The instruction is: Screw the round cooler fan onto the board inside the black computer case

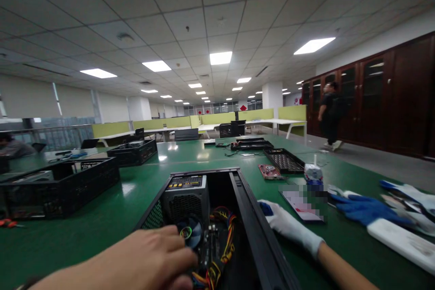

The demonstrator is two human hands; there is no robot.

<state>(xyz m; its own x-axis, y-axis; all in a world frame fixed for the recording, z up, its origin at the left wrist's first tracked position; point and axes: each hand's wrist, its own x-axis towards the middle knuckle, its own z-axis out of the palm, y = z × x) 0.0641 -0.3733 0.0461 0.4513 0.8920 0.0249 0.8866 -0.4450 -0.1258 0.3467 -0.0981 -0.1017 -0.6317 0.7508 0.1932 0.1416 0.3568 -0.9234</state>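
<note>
On the green table [139, 186], directly before the person, lies an open computer case [254, 226], its open side up, its long axis running away from the wearer. The power supply [186, 204] fills its far left corner; a fan [194, 233] and bundled cables [230, 235] sit nearer. The bare left hand [152, 253], fingers loosely bent, blocks the near left interior; whether it grips anything cannot be told. The gloved right hand [287, 224], partly curled, is against the case's right side, its grip unclear. Beyond it lies a red circuit board [269, 172]; blue-and-white gloves [370, 208] lie rightward.
</note>
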